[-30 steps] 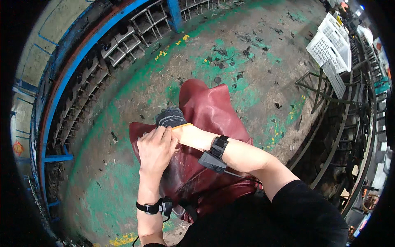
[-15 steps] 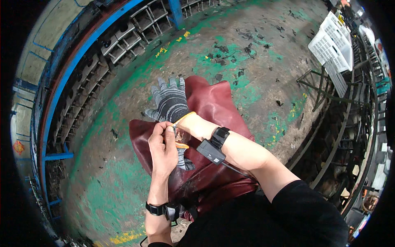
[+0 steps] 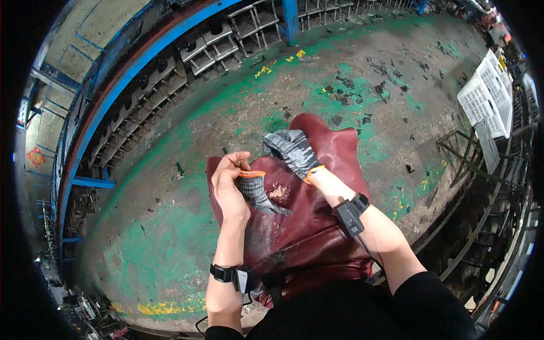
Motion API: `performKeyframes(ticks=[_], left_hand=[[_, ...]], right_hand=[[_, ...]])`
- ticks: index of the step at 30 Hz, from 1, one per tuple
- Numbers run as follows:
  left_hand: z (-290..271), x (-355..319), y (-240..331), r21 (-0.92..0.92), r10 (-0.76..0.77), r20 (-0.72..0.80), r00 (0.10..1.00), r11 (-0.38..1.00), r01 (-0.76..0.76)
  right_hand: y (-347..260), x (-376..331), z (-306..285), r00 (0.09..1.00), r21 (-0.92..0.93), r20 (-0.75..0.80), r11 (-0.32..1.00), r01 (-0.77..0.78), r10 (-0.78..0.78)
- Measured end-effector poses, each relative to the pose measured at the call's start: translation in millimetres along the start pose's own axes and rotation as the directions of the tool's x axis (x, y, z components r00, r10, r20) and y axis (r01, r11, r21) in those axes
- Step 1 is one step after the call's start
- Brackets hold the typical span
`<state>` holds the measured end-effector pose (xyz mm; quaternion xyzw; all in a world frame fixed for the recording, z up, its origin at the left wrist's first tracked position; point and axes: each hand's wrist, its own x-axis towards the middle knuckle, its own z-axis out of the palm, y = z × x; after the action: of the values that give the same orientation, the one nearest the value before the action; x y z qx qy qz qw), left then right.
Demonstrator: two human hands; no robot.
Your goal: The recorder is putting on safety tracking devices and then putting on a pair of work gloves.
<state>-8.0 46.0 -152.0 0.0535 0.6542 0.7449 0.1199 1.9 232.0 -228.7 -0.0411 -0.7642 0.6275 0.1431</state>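
Observation:
My bare left hand (image 3: pixel 229 195) is closed on the cuff of a loose grey knit glove (image 3: pixel 256 191) with an orange rim. The loose glove hangs down over a dark red, leather-like apron (image 3: pixel 334 164) that covers my lap. A matching grey and black glove covers my right hand (image 3: pixel 290 152), its orange cuff at the wrist. That hand hovers over the apron, to the right of the loose glove and apart from it. Its fingers are curled in, with nothing seen in them; the fingertips are partly hidden. Each wrist carries a black strap with a small device.
Worn green-painted floor (image 3: pixel 164 226) surrounds me, with dark scraps scattered ahead. Metal racks (image 3: pixel 212 48) under a blue frame (image 3: pixel 105 96) line the left and far side. At the right, a white perforated crate (image 3: pixel 490 93) stands near dark metal bars (image 3: pixel 470 153).
My right hand has moved right, away from my left, and its spread fingers have curled in. My left hand has stayed closed and now shows the loose glove's cuff clearly. The view has shifted.

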Motion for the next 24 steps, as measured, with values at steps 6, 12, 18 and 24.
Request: performKeyframes(ticks=[6, 12, 18, 24], left_hand=[[-35, 29, 8, -0.291, -0.105, -0.284, 0.953, 0.956, 0.019], [-31, 25, 10, -0.435, -0.07, -0.223, 0.972, 0.9, -0.035], [-8, -10, -8, -0.388, -0.103, -0.115, 0.988, 0.92, 0.051], [-2, -33, -12, 0.151, 0.024, 0.011, 1.0, 0.988, -0.026]], right_hand=[[-19, -17, -8, 0.952, 0.572, -0.216, 0.819, -0.056, 0.216], [-37, -30, -10, 0.966, 0.546, 0.041, 0.804, -0.234, 0.254], [-48, -48, 22, 0.919, 0.365, 0.307, 0.86, -0.356, 0.25], [-35, -45, 28, 0.985, 0.535, 0.102, 0.826, -0.174, 0.142]])
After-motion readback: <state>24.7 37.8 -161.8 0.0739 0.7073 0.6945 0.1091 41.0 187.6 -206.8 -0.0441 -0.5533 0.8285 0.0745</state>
